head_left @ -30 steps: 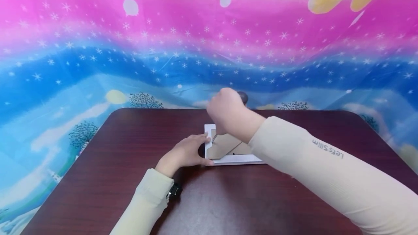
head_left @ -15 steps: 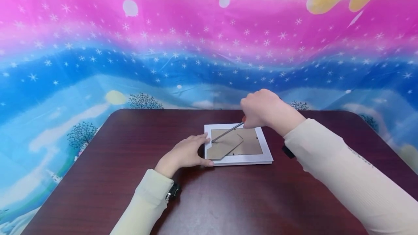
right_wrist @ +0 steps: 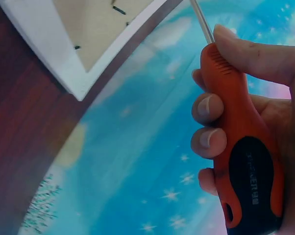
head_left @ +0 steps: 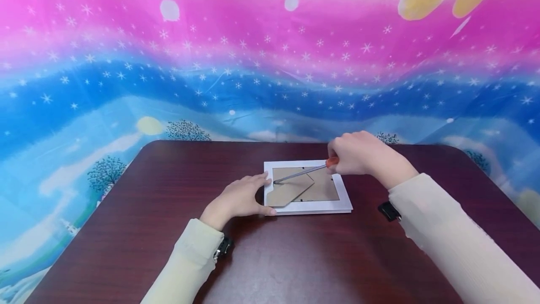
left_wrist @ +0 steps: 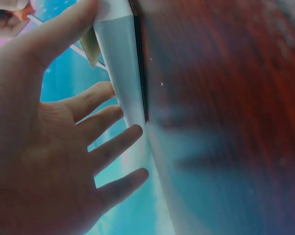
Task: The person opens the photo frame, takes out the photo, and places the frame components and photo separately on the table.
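Observation:
A white picture frame [head_left: 310, 207] lies back up on the table, its brown backing board [head_left: 325, 191] and folded stand [head_left: 283, 196] showing. My right hand [head_left: 364, 154] grips a screwdriver by its orange and black handle [right_wrist: 240, 132], fingers wrapped round it and thumb near the shaft. Slanting low over the backing, the screwdriver's shaft [head_left: 301, 172] reaches the inner left edge of the frame, where its tip touches down. My left hand [head_left: 238, 197] rests against the frame's left side, thumb at the near corner. In the left wrist view its fingers [left_wrist: 115, 149] are straight and spread.
Small dark tabs [right_wrist: 119, 10] sit along the backing's edges. The dark wooden table [head_left: 168, 229] ends at a far edge just behind the frame. A pink and blue patterned cloth [head_left: 253, 60] hangs behind it.
My right hand has moved right and lower, tipping the screwdriver from steep to a flatter slant while its tip stays at the frame's left edge. The left hand and frame have not moved.

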Action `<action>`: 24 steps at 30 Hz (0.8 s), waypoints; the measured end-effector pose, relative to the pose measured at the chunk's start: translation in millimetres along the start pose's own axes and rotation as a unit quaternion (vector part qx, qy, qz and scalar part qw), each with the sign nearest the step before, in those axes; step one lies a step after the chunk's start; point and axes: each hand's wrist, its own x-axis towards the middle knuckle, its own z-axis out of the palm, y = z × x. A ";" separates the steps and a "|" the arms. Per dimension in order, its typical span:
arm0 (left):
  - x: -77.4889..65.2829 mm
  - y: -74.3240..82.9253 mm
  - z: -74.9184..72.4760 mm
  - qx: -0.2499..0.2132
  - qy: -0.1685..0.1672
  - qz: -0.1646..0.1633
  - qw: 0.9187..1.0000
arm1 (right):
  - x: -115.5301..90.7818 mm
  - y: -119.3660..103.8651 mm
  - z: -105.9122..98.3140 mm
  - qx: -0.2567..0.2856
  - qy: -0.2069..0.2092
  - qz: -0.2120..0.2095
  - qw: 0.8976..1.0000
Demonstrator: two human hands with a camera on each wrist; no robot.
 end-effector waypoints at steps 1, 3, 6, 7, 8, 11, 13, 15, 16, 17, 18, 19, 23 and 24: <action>-0.1 0.0 -0.2 0.002 0.001 0.001 1.000 | -0.7 2.4 2.7 0.006 -0.001 0.003 1.000; -0.2 0.0 -0.6 0.005 0.003 0.004 1.000 | -2.5 6.6 7.9 0.019 -0.002 0.010 1.000; -0.5 -0.1 -0.8 0.003 0.005 0.005 1.000 | -5.3 12.9 16.8 0.034 0.001 0.023 0.999; -0.7 -0.2 -0.8 0.002 0.004 0.004 1.000 | -6.3 14.9 19.7 0.039 0.002 0.027 0.999; -1.0 -0.2 -0.8 0.000 0.004 0.003 1.000 | -7.4 16.9 22.9 0.045 0.003 0.030 0.999; -1.6 0.4 -0.6 -0.003 0.000 0.001 1.000 | -11.1 22.9 32.4 0.063 0.009 0.037 0.997; -1.6 0.7 -0.4 -0.004 0.000 -0.001 1.000 | -13.9 26.5 38.3 0.071 0.015 0.039 0.997; -1.1 0.8 -0.2 -0.004 0.000 -0.001 1.000 | -16.9 29.7 44.1 0.074 0.023 0.038 0.996; -0.9 0.8 -0.1 -0.005 -0.001 -0.002 1.000 | -18.5 31.0 46.8 0.074 0.028 0.036 0.996; -0.5 0.8 0.0 -0.005 -0.001 -0.001 1.000 | -20.3 32.4 49.4 0.074 0.032 0.036 0.996; -0.2 0.6 0.2 -0.005 -0.002 -0.001 1.000 | -22.1 33.6 51.8 0.075 0.036 0.037 0.996; 0.2 0.3 0.5 -0.005 -0.002 0.000 1.000 | -24.0 34.6 54.1 0.076 0.041 0.037 0.996; 0.6 -0.9 1.5 -0.008 -0.003 -0.002 1.000 | -32.2 37.8 61.4 0.088 0.061 0.041 0.993; 0.6 -1.1 1.7 -0.009 -0.003 -0.002 1.000 | -34.4 38.5 62.7 0.093 0.066 0.044 0.993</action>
